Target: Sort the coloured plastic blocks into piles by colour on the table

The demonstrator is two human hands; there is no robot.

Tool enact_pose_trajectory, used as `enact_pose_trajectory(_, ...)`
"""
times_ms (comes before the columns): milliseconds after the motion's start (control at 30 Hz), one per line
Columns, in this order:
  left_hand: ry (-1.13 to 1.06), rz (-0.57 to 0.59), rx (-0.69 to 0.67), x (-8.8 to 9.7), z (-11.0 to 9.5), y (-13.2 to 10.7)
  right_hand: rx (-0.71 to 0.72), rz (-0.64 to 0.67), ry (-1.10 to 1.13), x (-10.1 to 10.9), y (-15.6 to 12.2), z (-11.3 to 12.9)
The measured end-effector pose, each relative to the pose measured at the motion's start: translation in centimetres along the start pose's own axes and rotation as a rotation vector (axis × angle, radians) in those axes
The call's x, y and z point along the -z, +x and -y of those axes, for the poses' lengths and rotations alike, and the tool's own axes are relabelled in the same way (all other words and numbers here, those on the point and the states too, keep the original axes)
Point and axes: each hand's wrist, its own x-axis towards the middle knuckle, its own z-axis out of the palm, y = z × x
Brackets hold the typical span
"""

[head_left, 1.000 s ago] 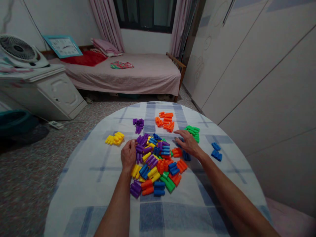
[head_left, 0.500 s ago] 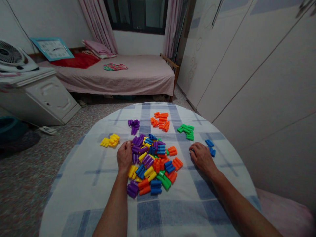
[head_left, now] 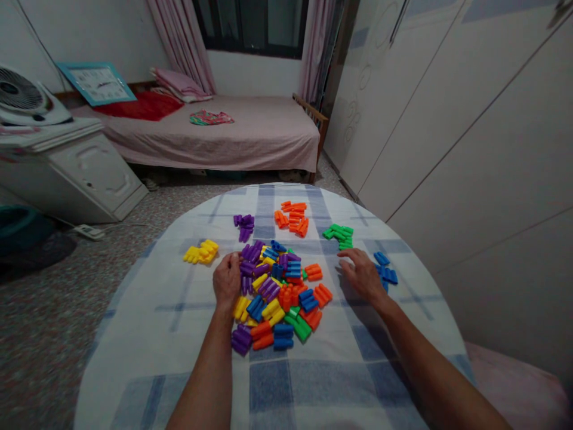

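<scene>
A mixed pile of plastic building blocks in purple, yellow, blue, orange and green lies mid-table. My left hand rests at the pile's left edge, beside the purple blocks. Its fingers are curled closed, and whatever they may hold is hidden. To the right of the pile, my right hand is over the cloth with its fingers apart and nothing in them. Close by it on the right sit several blue blocks, partly behind the hand. Green blocks lie just beyond its fingertips.
Separate groups of yellow blocks, purple blocks and orange blocks lie around the pile's far side. A checked cloth covers the round table. Beyond stand a bed, a cabinet and a tall wardrobe.
My right hand has lifted and shifted slightly left, away from the blue group, where more blue blocks now show. My left hand stays about where it was by the pile.
</scene>
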Motion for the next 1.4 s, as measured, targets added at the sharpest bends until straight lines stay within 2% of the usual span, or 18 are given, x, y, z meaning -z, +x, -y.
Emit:
enact_pose_trajectory(167,0.0,-0.003,-0.018,0.0,0.1,0.0,0.158,0.175,0.299,-2.6,4.7,5.5)
enact_pose_trajectory(300,0.001,-0.002,-0.03,0.0,0.2,0.1,0.224,0.292,0.328,-5.2,7.9,9.2)
enact_pose_trajectory(400,-0.002,-0.006,-0.021,0.0,0.2,0.0,0.204,0.372,0.324,-7.0,9.3,10.4)
enact_pose_trajectory(467,-0.002,-0.005,-0.015,0.0,0.2,0.0,0.167,0.418,0.352,-7.6,9.7,10.6)
enact_pose_trajectory(533,-0.011,0.002,-0.02,-0.1,0.3,0.1,0.101,0.406,0.396,-7.7,9.7,10.3)
enact_pose_trajectory(667,-0.021,0.009,-0.025,-0.1,0.4,0.2,-0.025,0.213,0.449,-6.0,8.6,9.4)
enact_pose_trajectory(733,-0.01,0.005,-0.021,-0.1,0.5,0.2,-0.007,0.167,0.437,-4.5,7.4,9.1)
enact_pose_trajectory(867,0.013,-0.002,-0.024,-0.1,0.3,0.1,0.126,0.257,0.356,-2.4,4.7,9.4)
enact_pose_trajectory(933,0.015,0.002,-0.017,0.0,0.2,0.0,0.185,0.282,0.306,-2.4,3.6,9.8)
enact_pose_trajectory(1067,0.0,0.004,-0.001,0.0,-0.1,0.0,0.268,0.281,0.204,-3.8,2.1,10.1)
enact_pose_trajectory(1233,-0.002,0.003,-0.006,0.0,0.1,0.2,0.269,0.253,0.208,-4.4,1.9,10.0)
enact_pose_trajectory(1333,-0.008,0.002,-0.008,-0.1,0.3,0.2,0.216,0.153,0.222,-3.1,1.7,8.9)
enact_pose_trajectory(1400,-0.012,0.005,-0.016,-0.1,0.2,0.2,0.15,0.061,0.15,-1.7,1.1,7.3)
